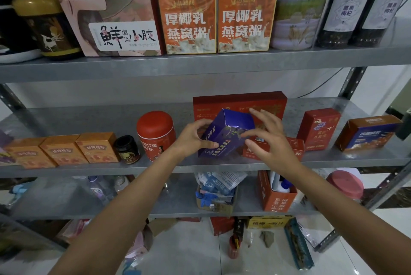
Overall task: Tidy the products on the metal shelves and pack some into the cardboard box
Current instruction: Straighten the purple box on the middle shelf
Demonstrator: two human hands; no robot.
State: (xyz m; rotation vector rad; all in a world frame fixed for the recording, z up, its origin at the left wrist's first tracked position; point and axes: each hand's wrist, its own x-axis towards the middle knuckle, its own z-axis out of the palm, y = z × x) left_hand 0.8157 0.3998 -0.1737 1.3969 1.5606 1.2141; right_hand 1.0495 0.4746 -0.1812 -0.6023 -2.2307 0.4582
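On the middle grey metal shelf, a tilted dark blue cardboard box with gold lettering is lifted at one end, in front of a wide flat red box. The left hand grips the blue box's left side, fingers curled over its top and thumb on its front. The right hand is spread wide, fingers straight, with its thumb tip at the box's right edge. A red round tin stands just to the left.
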